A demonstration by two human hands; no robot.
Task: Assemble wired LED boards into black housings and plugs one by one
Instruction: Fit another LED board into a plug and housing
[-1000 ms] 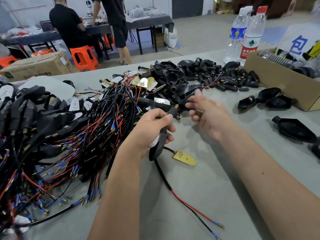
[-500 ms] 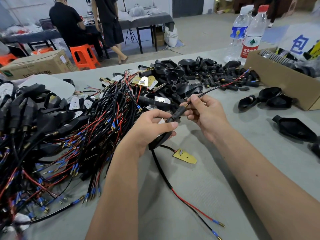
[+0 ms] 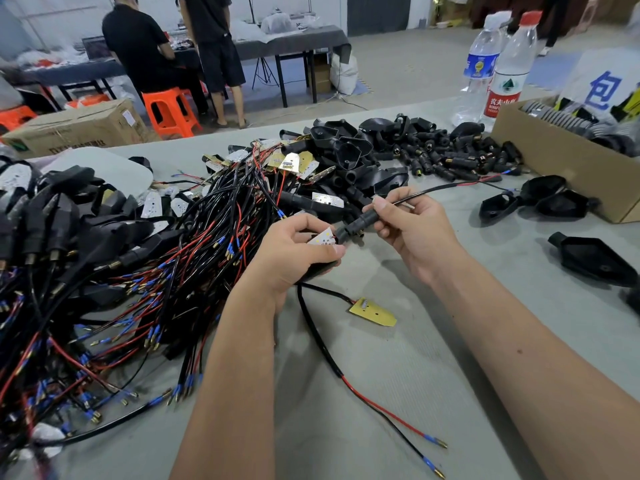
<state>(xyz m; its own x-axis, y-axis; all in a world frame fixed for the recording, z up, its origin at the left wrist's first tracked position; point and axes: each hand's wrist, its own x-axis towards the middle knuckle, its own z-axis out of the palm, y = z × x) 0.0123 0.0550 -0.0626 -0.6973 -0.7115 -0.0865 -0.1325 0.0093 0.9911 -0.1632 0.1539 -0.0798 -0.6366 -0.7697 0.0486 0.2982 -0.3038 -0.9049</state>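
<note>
Dozens of finished and unfinished leads lie tangled along the left edge of the table [image 3: 398, 393]; that wire heap [image 3: 114, 271] is limp, snag-prone, best drawn out one lead at a time.

My left hand [image 3: 294, 258] is closed round a black housing [image 3: 317, 268], thumb on top; the white LED board [image 3: 323, 240] shows just above my fingers, seated in or at the housing mouth, I cannot tell which. Judgement: board is thin, light and brittle at the solder joints, so hold the housing shell, not the board.

Between the hands sits the black plug [image 3: 360, 225], on the lead at the housing's neck. My right hand [image 3: 412, 230] pinches the plug, and the cable [image 3: 433, 192] runs out past my fingertips toward the right. Plug looks rigid and small with a smooth surface; grip it at the barrel. Cable is flexible, so pulling works and pushing would buckle it.

Near the front, a loose yellow board [image 3: 372, 311] with its lead lies on the table. Toward the far right corner: spare housings [image 3: 540, 202], a plug pile [image 3: 450, 157], a cardboard box [image 3: 554, 168].
</note>
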